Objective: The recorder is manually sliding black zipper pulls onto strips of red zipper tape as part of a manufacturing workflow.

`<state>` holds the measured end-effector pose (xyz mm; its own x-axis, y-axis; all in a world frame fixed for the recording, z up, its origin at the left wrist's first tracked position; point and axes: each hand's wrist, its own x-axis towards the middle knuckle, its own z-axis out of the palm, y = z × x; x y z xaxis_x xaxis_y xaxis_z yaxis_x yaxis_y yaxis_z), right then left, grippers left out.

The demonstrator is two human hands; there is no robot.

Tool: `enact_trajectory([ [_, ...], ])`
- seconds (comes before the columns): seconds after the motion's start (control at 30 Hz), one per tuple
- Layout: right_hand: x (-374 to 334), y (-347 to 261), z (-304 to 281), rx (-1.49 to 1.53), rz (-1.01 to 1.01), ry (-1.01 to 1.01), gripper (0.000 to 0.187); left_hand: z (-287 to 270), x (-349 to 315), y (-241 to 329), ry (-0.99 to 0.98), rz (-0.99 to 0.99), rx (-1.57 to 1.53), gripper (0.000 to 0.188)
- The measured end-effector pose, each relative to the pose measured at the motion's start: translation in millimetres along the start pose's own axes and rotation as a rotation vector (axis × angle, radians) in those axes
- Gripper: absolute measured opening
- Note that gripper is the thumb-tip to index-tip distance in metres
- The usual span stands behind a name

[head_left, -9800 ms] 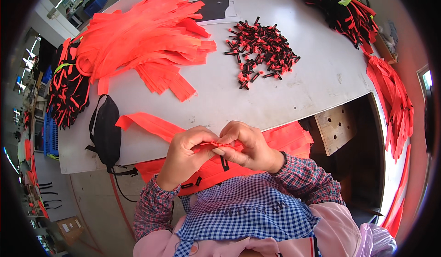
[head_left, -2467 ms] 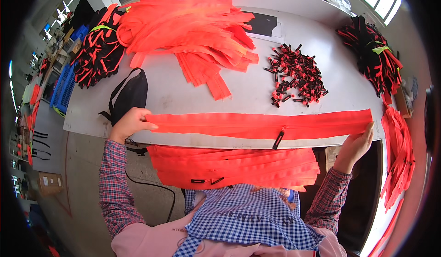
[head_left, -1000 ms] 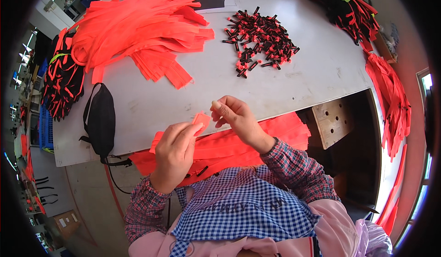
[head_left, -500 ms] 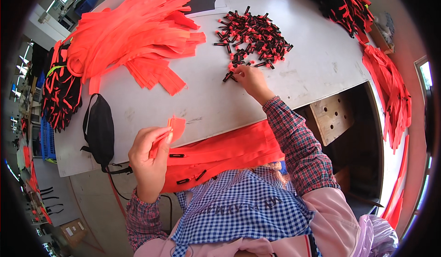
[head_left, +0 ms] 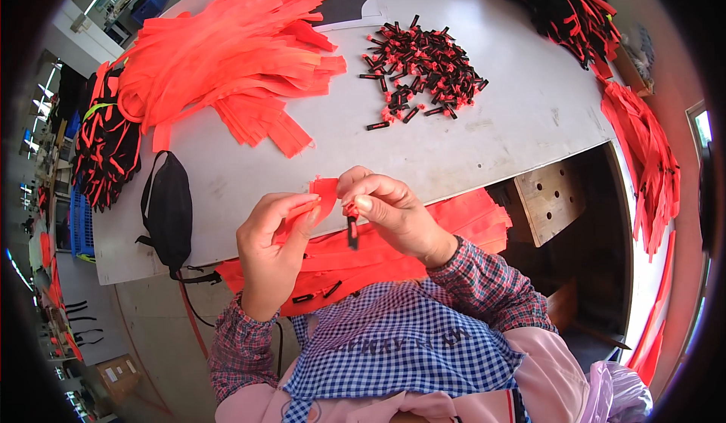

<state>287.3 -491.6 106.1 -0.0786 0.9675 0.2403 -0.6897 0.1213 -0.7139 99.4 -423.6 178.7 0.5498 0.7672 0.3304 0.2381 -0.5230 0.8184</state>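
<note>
My left hand [head_left: 274, 245] pinches the end of an orange-red fabric strip [head_left: 327, 193] between thumb and fingers, above the table's near edge. Close beside it, my right hand [head_left: 404, 223] grips a small black tab with a red end [head_left: 352, 234], its black part hanging down below the fingertips. Whether the tab touches the strip I cannot tell. More orange-red strips [head_left: 393, 249] lie across my lap, with a few black tabs [head_left: 331, 288] on them. A loose pile of the same black-and-red tabs [head_left: 431, 79] is spread on the white table [head_left: 363, 162].
A large heap of orange-red strips [head_left: 227, 60] covers the table's left. Black-and-red bundles [head_left: 106, 147] hang at the left edge, beside a black pouch [head_left: 168, 211]. Another dark bundle [head_left: 560, 15] and hanging red strips [head_left: 643, 158] are at right. An open compartment holds a perforated wooden board [head_left: 550, 200].
My right hand has come back from the tab pile to my left hand, bringing one tab. My left hand has shifted slightly right and up with the strip.
</note>
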Motion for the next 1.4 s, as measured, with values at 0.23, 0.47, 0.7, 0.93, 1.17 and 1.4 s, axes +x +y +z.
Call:
enact_trajectory([
  [0.23, 9, 5, 27, -0.264, -0.158, 0.147, 0.018, 3, -5, 2, -0.022, 0.043, -0.055, 0.016],
  [0.47, 7, 16, 36, -0.226, -0.144, 0.223, 0.016, 3, -7, 2, -0.013, 0.019, -0.135, 0.014],
  [0.7, 6, 16, 43, -0.069, -0.073, 0.346, 0.018, 1, -8, 3, -0.048, -0.206, -0.512, 0.022],
  [0.93, 6, 8, 35, -0.233, 0.021, 0.228, 0.018, -9, -6, -8, -0.105, -0.226, -0.648, 0.031],
  [1.17, 9, -2, 33, -0.227, 0.051, 0.005, 0.013, -16, -7, -15, -0.148, -0.388, -0.919, 0.030],
  [1.4, 11, -2, 27, -0.221, 0.130, -0.079, 0.012, -20, -6, -15, -0.310, -0.415, -0.971, 0.028],
])
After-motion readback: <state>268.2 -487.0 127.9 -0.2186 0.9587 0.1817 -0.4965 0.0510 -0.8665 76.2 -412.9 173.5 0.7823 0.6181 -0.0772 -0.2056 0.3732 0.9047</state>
